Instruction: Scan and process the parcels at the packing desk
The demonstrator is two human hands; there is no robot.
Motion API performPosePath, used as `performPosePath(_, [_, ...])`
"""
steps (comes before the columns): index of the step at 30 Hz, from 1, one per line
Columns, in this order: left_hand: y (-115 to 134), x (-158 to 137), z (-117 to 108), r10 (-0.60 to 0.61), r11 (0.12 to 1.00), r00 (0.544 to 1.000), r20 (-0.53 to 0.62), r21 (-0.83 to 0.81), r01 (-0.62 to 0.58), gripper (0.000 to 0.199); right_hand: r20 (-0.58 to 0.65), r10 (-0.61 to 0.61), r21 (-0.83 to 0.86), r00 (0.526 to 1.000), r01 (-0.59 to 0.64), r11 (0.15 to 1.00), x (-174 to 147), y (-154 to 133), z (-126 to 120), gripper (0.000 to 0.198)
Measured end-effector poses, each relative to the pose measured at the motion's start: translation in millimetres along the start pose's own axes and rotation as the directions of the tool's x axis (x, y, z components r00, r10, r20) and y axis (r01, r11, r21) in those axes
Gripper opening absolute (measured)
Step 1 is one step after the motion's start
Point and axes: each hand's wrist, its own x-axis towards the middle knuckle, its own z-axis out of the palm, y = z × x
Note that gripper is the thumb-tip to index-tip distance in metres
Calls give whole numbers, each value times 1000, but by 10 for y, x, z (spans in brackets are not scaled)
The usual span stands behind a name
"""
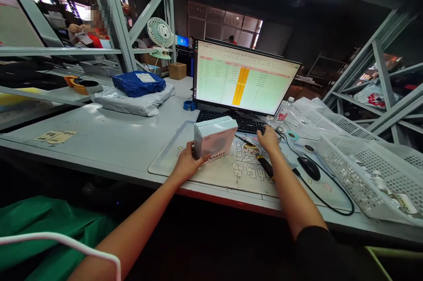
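Note:
My left hand [189, 162] is closed on a small white cardboard box [216, 142] printed with "beauty" and a grey picture. The thumb lies along the box's lower front, and the other fingers wrap its left side. The box stands tilted over a pale desk mat [211, 176] with cartoon drawings. My right hand [269, 138] rests at the right end of a black keyboard [246, 123], its fingers reaching the keys with no object seen in them. Under my right forearm lies a black and yellow tool [265, 167], partly hidden.
A monitor [218, 78] showing a spreadsheet stands behind the keyboard. At right are a mouse [309, 168], its cable and white perforated baskets [360, 179]. Blue [139, 83] and grey [128, 101] parcels lie at left, near a tape dispenser [81, 85]. Another person [94, 30] sits far left.

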Motion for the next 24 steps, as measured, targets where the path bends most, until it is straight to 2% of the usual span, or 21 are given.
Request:
performPosePath(3, [-1, 7, 6, -10, 999, 1000, -2, 50, 10, 74, 122, 4, -7, 992, -3, 1000, 90, -235, 290, 57])
performPosePath(7, [3, -6, -12, -1, 999, 1000, 0, 50, 1, 70, 156, 60, -19, 986, -58, 998, 69, -413, 619, 75])
performPosePath(12, [29, -28, -28, 23, 1000, 1000, -13, 4, -23, 70, 167, 106, 3, 980, -108, 994, 29, -368, 804, 69])
performPosePath(19, [13, -28, -23, 9, 999, 1000, 17, -34, -8, 72, 81, 77, 101, 994, -85, 991, -36, -392, 774, 70])
performPosePath(22, [-24, -13, -12, 12, 999, 1000, 21, -32, -12, 75, -24, 52, 161, 998, -48, 986, -34, -491, 603, 69])
performPosePath(24, [-47, -9, -7, 28, 999, 999, 19, -18, -28, 77, -115, -19, 246, 993, 47, 968, -51, -600, 413, 69])
